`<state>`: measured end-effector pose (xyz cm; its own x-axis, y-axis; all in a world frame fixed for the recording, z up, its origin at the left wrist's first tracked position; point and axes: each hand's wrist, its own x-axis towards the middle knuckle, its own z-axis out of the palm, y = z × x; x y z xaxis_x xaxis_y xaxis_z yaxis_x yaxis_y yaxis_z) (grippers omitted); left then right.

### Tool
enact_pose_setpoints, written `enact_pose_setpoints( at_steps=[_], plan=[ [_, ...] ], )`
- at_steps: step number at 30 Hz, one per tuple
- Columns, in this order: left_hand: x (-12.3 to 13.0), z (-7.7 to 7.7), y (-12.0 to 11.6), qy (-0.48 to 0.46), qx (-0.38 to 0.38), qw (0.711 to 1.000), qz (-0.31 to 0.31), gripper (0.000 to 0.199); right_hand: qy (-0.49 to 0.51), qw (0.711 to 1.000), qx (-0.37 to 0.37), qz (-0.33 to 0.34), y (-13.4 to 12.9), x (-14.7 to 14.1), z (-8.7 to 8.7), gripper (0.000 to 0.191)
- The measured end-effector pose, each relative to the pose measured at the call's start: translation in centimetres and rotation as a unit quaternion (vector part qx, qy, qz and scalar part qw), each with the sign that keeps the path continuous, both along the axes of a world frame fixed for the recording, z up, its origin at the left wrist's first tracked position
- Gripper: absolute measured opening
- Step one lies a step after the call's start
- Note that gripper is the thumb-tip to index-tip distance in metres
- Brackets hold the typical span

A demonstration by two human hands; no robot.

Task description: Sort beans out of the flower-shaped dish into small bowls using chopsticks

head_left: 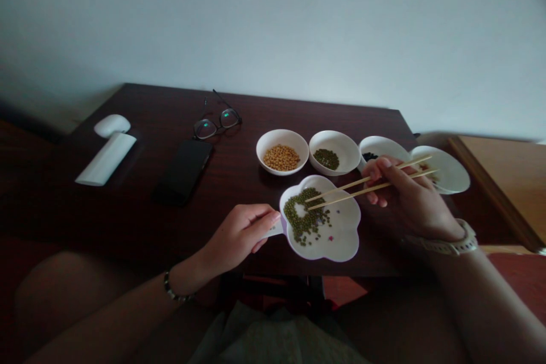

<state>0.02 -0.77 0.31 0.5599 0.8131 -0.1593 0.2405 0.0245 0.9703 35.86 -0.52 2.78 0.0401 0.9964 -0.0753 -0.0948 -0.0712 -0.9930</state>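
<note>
Mung beans (303,220) are lying, plenty remaining, in the flower-shaped dish (341,244) that the left hand (239,233) is holding by its handle, while the right hand (409,199) is pinching chopsticks (354,189) in a firm grip, tips nearly closed with no bean visibly caught.

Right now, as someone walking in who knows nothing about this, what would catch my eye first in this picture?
Your eye would likely go first to the white flower-shaped dish near the table's front edge, with small green beans scattered across it and its handle held by the left hand. To its right, the right hand holds wooden chopsticks, their tips over the beans. Behind, white bowls line up across the dark wooden table, the leftmost holding yellow beans.
</note>
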Motion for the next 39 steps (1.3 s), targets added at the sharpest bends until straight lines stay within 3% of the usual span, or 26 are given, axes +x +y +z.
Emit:
enact_pose_setpoints(
  at_steps=[39],
  plan=[
    [0.26,0.22,-0.05,0.002,-0.009,1.0,0.003,0.049,0.035,0.999,-0.01,0.023,-0.12,-0.7,-0.69,0.04]
  ],
)
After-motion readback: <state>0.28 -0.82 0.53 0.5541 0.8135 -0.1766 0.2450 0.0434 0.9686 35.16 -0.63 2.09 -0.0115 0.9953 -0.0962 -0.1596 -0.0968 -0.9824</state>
